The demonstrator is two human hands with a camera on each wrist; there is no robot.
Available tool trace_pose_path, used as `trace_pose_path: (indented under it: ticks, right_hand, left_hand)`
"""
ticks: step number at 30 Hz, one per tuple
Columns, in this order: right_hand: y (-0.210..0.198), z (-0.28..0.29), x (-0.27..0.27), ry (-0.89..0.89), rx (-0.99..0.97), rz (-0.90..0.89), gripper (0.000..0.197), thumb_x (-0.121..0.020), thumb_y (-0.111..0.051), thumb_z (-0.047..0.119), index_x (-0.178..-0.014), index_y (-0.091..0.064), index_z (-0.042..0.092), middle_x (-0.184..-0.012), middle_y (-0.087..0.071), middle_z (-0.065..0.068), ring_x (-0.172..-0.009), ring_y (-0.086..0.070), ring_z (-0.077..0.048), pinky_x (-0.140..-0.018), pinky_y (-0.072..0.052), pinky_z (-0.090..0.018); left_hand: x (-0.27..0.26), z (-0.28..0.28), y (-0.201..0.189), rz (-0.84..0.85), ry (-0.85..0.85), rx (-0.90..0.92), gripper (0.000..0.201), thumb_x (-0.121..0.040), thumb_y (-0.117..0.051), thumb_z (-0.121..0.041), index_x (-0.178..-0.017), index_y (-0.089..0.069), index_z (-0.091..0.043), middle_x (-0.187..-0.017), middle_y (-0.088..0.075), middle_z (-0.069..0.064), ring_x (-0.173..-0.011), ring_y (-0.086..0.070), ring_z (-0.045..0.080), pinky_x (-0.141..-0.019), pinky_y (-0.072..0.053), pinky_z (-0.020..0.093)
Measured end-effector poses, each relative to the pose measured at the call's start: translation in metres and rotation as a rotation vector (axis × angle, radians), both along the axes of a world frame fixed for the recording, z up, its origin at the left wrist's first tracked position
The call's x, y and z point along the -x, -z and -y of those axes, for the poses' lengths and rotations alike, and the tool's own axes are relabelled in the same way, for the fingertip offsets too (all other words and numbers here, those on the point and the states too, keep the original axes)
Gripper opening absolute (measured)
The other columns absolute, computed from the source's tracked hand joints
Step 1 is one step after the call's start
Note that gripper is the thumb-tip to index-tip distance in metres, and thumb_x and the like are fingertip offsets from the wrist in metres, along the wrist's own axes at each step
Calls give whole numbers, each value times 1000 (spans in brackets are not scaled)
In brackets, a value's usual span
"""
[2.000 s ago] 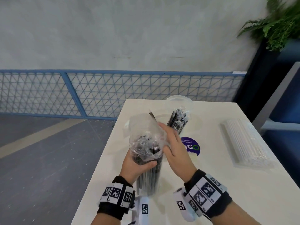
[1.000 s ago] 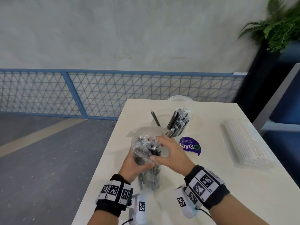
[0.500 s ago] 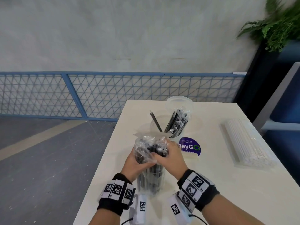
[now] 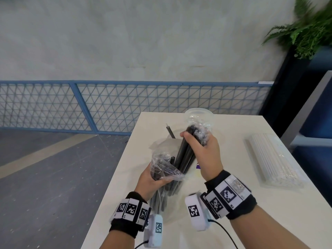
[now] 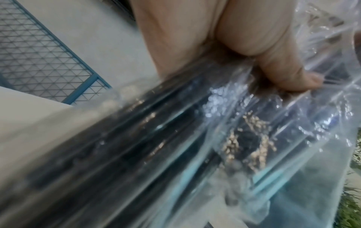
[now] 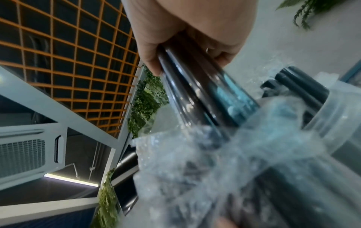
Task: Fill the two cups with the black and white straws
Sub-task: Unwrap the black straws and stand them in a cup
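Observation:
Low at the table's near left, my left hand [image 4: 154, 178] grips a clear plastic bag of black straws [image 4: 165, 169]; its thumb [image 5: 283, 74] presses the film. My right hand [image 4: 195, 141] grips a bunch of black straws [image 4: 185, 155] whose upper part is lifted out of the bag while the lower ends are still inside. Behind that hand stands a clear cup [image 4: 199, 112] with wrapped black straws [image 4: 199, 130], partly hidden. A second clear cup [image 4: 172, 138] in front of it holds one black straw [image 4: 169, 131]. A pack of white straws [image 4: 269, 159] lies at the right.
The white table [image 4: 224, 203] has its left edge close to my left hand, with floor beyond. A purple sticker [image 4: 197, 166] peeks out under my right hand. A blue mesh fence [image 4: 125, 105] runs behind, and a plant [image 4: 309, 29] stands at the far right.
My right hand left the bag's mouth, closed round a bunch of black straws and drew it up and right toward the cups. The left hand kept hold of the bag.

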State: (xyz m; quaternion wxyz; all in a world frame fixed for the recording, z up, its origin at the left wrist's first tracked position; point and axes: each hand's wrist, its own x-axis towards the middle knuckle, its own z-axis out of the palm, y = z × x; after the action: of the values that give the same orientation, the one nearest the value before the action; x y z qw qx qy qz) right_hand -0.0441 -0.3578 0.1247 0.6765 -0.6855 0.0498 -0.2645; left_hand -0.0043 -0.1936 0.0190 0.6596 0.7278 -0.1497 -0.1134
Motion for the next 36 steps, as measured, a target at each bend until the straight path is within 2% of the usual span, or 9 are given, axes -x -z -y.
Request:
trace_pose_path:
  ticks: [2,6,11,16,18,25,28,30,36]
  right_hand:
    - [-1,0,-1,-14,-25,12,44,-72,-70,38,-98,-66,4,-96,-71,-11,-92,-66,-18,-83,-53,-26]
    - [13,-8,7,-122,-109,-45,34,-73,-75,4,-104,-61,2,-94,-72,-5,-86,-69,-11,-77,-55,-23]
    - [39,-20,10,-74,-72,-167,27,-71,-78,9,-96,-68,1,-89,-73,-8,-84,-70,-16,-80,-57,-35]
    - [11,-9,-6,52,-175,-81,29,-75,-76,15,-98,-66,1,-89,-71,-9,-80,-67,-14,-78,-54,-29]
    - [3,-5,-11,88,-214,-37,37,-72,-78,21,-99,-64,1,-92,-71,-12,-85,-67,-20,-81,-55,-34]
    - [26,-22,-1,88,-167,-93,35,-70,-79,11,-99,-62,3,-90,-72,-8,-83,-69,-17,-77,-54,-30]
    - [15,-16,-9,156,-280,-72,28,-74,-75,10,-97,-63,-2,-85,-69,-5,-77,-66,-14,-74,-52,-29]
    - [2,-8,-14,195,-372,-24,27,-76,-73,10,-98,-61,-1,-86,-67,-9,-79,-64,-20,-78,-53,-37]
    - [-22,13,-22,224,-603,70,24,-80,-69,10,-98,-54,5,-85,-61,-16,-80,-60,-29,-85,-52,-49]
  left_hand:
    - [0,-1,-1,3,1,2,58,-59,-81,-19,-111,-58,-7,-100,-71,1,-94,-69,10,-77,-53,17]
    - [4,1,-6,20,-29,29,47,-61,-80,-12,-104,-59,-15,-90,-72,-5,-87,-69,4,-72,-51,13]
    - [1,2,-11,55,-7,14,44,-65,-78,-1,-102,-59,-16,-86,-74,-14,-85,-68,2,-72,-52,14]
    - [0,-3,-4,-6,-14,-2,53,-61,-82,-10,-109,-59,-6,-97,-72,5,-92,-69,15,-78,-54,22]
    - [-1,-3,-4,-11,-27,-28,56,-58,-83,-22,-108,-60,-10,-98,-72,4,-94,-69,16,-83,-54,27]
    - [-1,3,-12,12,-72,-33,51,-62,-83,-16,-107,-60,-12,-98,-72,1,-92,-68,10,-82,-54,22]
    - [0,2,-14,-18,-58,-3,51,-59,-82,-24,-104,-62,-13,-97,-73,2,-91,-69,12,-80,-54,22]
    - [-1,-1,-13,-30,-74,5,43,-64,-81,-18,-103,-62,-14,-96,-72,2,-89,-69,11,-79,-54,20]
    - [-2,-12,-10,-101,-191,120,49,-52,-78,-30,-95,-65,-12,-91,-72,5,-87,-68,22,-83,-52,34]
